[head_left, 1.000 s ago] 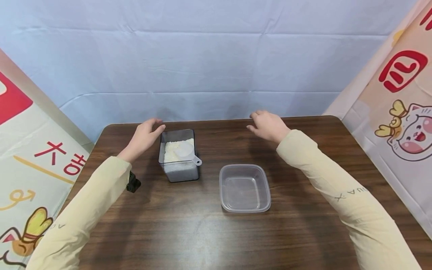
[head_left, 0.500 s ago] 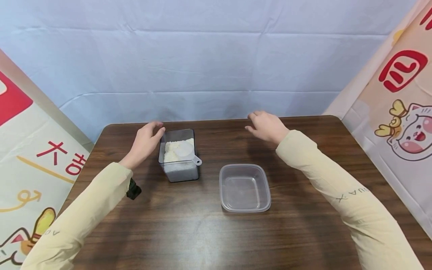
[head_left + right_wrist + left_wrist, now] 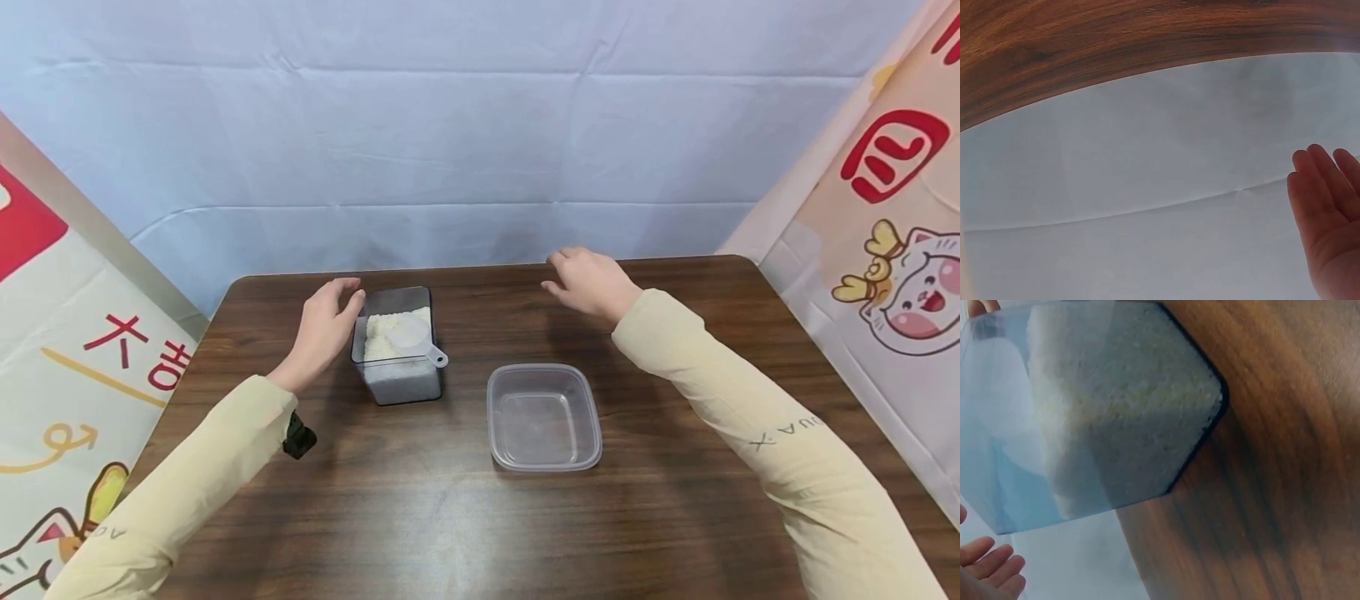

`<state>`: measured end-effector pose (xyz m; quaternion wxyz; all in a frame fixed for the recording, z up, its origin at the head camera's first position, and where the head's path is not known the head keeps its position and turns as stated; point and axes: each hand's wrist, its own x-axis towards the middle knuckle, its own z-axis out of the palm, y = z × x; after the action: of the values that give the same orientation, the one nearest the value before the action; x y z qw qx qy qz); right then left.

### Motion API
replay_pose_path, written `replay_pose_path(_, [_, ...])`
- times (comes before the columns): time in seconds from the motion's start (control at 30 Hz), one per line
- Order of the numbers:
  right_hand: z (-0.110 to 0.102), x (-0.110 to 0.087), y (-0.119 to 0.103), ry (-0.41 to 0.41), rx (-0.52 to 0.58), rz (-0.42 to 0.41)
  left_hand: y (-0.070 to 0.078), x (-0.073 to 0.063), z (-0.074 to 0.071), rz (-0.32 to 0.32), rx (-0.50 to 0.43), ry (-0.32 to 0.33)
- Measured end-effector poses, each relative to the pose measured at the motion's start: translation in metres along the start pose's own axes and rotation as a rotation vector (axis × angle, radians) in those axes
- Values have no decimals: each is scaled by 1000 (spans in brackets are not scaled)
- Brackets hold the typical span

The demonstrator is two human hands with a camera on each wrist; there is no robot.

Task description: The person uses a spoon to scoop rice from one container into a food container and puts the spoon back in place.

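My left hand (image 3: 318, 333) hovers beside a dark see-through box (image 3: 403, 385), its fingers relaxed and holding nothing. Thumb and box rim lie close in the head view; I cannot tell whether they touch. White grainy stuff (image 3: 1129, 400), perhaps rice, partly fills the box. On top of it lies a whitish scoop (image 3: 411, 333), its handle jutting over the front right rim. To the right, my right hand (image 3: 592, 285) hangs above the far part of the table with loosely bent fingers and nothing in them. The right wrist view shows its palm and fingers (image 3: 1329, 206).
A clear plastic tub (image 3: 543, 462) without a lid stands right of the box and nearer to me. Both stand on a dark brown wooden table (image 3: 420, 517). Behind the far edge hangs a pale cloth (image 3: 480, 150); printed cloths flank both sides.
My left hand and forearm have shifted slightly towards me. The right hand has drifted a little to the left. Box, scoop and tub stay where they were.
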<state>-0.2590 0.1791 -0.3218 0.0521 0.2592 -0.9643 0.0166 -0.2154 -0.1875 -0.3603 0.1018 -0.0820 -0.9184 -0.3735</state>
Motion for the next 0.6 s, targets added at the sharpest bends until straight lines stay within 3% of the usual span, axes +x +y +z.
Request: replay_pose_path(0.6, [-6,-3,-10,23,-11,-55,3,-18,10,-13,-100,111])
